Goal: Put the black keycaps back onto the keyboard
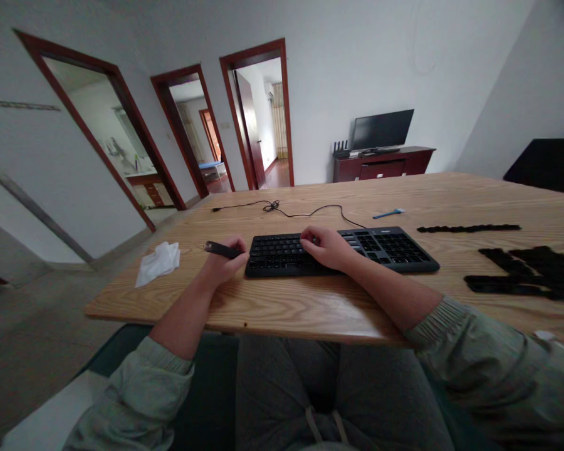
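A black keyboard (282,266) lies on the wooden table in front of me. My left hand (228,258) is at its left end, fingers closed round a dark bar-shaped piece (222,249) that sticks out to the left. Over the middle of the keys rests my right hand (328,248), its fingers curled and pinched together; whatever may be between the fingertips is hidden. From the keyboard's back edge a thin black cable (305,214) runs to the left, with a loose knot in it and a plug at its end.
The wooden table (282,304) spans the view. White crumpled tissue (158,263) lies at the left. A blue-handled brush (388,213) is behind the keyboard. To the right are a row of small black pieces (470,229) and black clusters (540,263), seemingly keycaps.
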`<state>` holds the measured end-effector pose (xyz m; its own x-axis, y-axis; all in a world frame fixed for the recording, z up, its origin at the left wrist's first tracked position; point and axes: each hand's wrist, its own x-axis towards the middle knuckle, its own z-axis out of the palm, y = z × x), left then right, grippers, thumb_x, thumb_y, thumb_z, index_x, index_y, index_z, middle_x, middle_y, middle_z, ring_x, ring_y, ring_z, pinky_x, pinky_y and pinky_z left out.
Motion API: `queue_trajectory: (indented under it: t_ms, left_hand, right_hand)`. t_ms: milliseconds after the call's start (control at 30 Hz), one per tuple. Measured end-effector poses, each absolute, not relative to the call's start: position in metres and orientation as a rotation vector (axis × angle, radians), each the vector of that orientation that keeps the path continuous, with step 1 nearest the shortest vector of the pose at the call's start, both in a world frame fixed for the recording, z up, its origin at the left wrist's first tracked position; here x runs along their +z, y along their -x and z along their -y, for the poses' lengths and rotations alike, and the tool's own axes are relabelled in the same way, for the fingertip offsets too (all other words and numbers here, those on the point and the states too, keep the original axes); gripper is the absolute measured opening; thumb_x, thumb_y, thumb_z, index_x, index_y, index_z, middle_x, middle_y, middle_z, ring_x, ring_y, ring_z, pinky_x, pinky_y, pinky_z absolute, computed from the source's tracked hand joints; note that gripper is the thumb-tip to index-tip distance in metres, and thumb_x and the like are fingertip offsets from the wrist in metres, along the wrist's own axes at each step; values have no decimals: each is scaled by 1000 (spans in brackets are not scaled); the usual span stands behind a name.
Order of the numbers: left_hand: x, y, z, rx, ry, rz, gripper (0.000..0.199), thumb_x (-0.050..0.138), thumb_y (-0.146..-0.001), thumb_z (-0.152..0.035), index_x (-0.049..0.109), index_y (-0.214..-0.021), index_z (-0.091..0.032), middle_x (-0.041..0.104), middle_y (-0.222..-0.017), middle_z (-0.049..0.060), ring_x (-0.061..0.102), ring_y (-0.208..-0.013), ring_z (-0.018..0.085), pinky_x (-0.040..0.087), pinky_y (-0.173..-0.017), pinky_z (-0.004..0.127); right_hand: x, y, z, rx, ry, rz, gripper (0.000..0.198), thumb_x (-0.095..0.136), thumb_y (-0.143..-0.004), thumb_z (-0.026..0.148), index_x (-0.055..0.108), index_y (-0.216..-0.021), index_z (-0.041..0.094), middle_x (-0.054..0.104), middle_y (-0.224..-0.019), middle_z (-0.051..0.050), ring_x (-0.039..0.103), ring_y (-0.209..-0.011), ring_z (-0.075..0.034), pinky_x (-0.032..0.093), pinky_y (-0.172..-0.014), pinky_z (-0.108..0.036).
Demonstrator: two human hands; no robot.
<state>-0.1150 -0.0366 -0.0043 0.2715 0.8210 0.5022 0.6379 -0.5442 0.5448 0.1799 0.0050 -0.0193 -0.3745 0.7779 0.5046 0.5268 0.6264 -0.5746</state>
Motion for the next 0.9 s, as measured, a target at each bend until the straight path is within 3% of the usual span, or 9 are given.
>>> queue_trajectory:
  t_ms: [600,900]
  left_hand:
    - [-3,105,39,989,-2483,-1369,9,56,-79,-27,53,-81,-19,56,-73,0,52,-68,15,40,-64,29]
    - [-6,118,33,1093,-2445,-1473,9,53,-75,-21,44,-75,-20,46,-68,-2,42,-65,15,34,-62,30]
  right_hand:
    - [-19,-180,-4,389,1036,2064,16,55,-85,29,67,-86,17,66,-77,-3,54,-70,-15,40,-66,-28]
    - [-18,-179,-4,399,1029,2057,15,55,-84,27,66,-85,17,65,-77,-3,54,-71,-15,40,-67,-28]
